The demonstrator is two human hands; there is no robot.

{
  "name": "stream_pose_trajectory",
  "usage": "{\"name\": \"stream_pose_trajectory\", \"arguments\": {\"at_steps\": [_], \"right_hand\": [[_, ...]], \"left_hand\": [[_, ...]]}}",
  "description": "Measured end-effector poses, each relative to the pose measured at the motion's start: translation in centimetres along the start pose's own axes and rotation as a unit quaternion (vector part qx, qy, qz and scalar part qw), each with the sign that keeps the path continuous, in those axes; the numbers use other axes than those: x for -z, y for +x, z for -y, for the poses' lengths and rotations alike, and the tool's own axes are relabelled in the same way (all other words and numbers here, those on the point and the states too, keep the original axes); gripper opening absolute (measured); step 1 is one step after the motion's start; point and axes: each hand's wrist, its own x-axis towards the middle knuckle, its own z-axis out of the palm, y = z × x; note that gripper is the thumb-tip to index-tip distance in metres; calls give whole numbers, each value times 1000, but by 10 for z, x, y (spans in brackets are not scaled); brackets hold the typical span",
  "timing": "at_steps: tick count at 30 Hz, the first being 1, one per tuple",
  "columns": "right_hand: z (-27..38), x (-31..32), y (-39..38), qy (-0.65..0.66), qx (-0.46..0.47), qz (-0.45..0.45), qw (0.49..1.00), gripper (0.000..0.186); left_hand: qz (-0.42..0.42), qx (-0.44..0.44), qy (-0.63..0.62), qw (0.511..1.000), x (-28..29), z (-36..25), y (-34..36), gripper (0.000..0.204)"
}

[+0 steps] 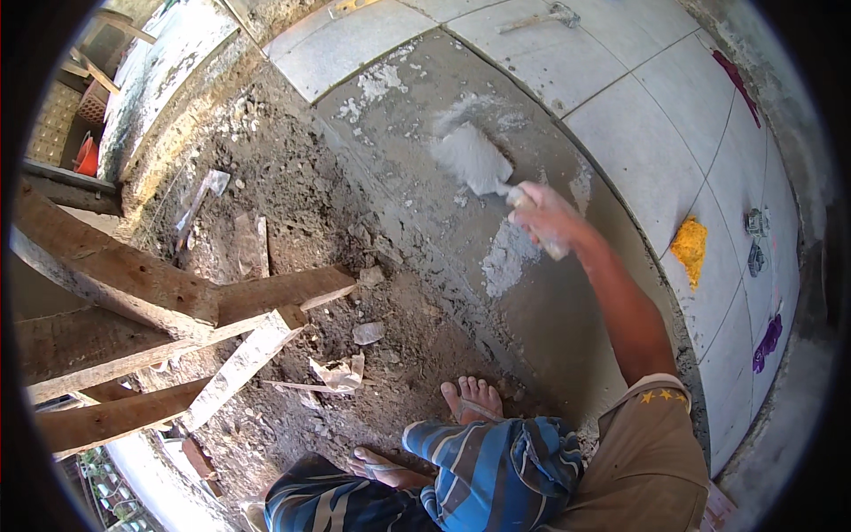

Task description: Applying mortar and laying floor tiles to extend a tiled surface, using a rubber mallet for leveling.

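my right hand (542, 215) is wrapped around the handle of a trowel (503, 188); its blade carries pale grey powder (468, 152) at the wet mortar bed (567, 332), though i cannot tell if it touches. my left hand is out of view, so i cannot tell its state. pale tiles (620, 133) border the bed, a yellow scrap (689, 253) lying on them. wooden beams (266, 300) are to my left.
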Motion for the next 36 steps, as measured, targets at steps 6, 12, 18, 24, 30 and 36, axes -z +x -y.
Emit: {"name": "stream_pose_trajectory", "arguments": {"at_steps": [6, 12, 18, 24, 30, 36], "right_hand": [[-27, -18, -99, -7, -51, 57, 997, 28], [-63, -18, -205, -52, -145, -2, 988, 31], [-110, 23, -231, 37, -199, -175, 964, 31], [-120, 73, -204, 52, -163, -227, 959, 31], [-113, 63, -204, 40, -122, -204, 971, 33], [-113, 24, -263, 22, -180, -165, 969, 33]], "left_hand": [[107, -33, 94, 989, 5, -1, 0, 45], [77, 18, -11, 997, 17, -2, 0, 48], [24, 5, 26, 999, 30, -3, 8, 46], [103, 32, -27, 994, 22, -3, 11, 55], [96, 2, 0, 995, 20, 0, 5, 41], [229, -19, 46, 972, 32, -1, 11, 39]]}}
